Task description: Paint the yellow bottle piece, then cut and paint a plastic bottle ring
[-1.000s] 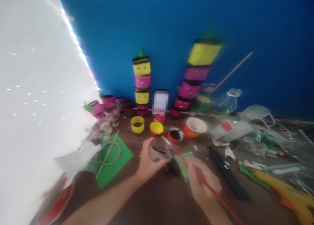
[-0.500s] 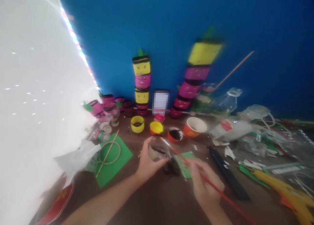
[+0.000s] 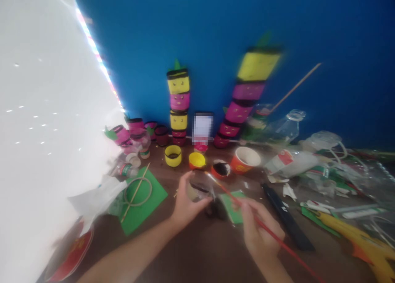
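Observation:
My left hand (image 3: 190, 204) is wrapped round a clear plastic cup-like piece (image 3: 200, 188) with a dark band along its rim. In my right hand (image 3: 262, 225) is a paintbrush (image 3: 224, 189) with a long red handle, pinched between thumb and fingers. Its tip lies close to the upper right rim of the clear piece; whether it touches I cannot tell. Just beyond stand a small cup of black paint (image 3: 221, 168), a cup of yellow paint (image 3: 196, 161) and a yellow ring-shaped cup (image 3: 173, 156) edged in black.
Behind are two stacks of painted cups, one upright (image 3: 179, 104) and one leaning (image 3: 239, 108). A paper cup (image 3: 246, 160), a black stick-like object (image 3: 286, 217), a yellow glue gun (image 3: 354, 235) and plastic bottles (image 3: 285, 128) lie right. Green card (image 3: 151, 209) lies left.
My right hand and the paintbrush have shifted slightly to the right, with the tip a little further along the rim. My left hand keeps its hold with hardly any movement.

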{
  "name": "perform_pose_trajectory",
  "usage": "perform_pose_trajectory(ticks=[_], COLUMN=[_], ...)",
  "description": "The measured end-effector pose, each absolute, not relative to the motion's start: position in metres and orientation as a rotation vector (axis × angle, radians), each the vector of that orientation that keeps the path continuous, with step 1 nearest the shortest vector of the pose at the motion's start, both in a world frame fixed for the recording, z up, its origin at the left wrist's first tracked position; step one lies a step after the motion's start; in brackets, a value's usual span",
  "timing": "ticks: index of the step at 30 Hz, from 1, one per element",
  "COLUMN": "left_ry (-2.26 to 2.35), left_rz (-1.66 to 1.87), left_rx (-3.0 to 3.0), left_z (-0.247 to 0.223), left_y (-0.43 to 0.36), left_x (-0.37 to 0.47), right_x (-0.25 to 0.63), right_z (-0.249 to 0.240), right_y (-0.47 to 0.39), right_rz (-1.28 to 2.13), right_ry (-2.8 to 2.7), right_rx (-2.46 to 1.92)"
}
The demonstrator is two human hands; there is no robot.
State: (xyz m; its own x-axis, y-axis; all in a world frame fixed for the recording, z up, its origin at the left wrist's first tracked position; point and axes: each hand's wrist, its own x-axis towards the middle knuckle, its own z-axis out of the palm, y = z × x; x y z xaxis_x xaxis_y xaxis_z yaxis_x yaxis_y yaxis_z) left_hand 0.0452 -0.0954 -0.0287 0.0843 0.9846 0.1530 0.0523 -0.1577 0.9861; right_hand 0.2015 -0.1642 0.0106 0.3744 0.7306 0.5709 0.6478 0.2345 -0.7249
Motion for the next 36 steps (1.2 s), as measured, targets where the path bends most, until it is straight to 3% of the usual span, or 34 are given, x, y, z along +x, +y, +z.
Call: perform_pose_trajectory(ticks=[36], left_ry=[1.135], left_rz=[1.274], left_rx=[1.451], left_z=[-0.0272], left_y=[-0.0969], left_x=[0.0448], right_x=[0.1997], right_z=[0.0162], right_y=[-0.1694], right_rz=[-0.089], right_ry=[-1.469], right_rx=[-1.388])
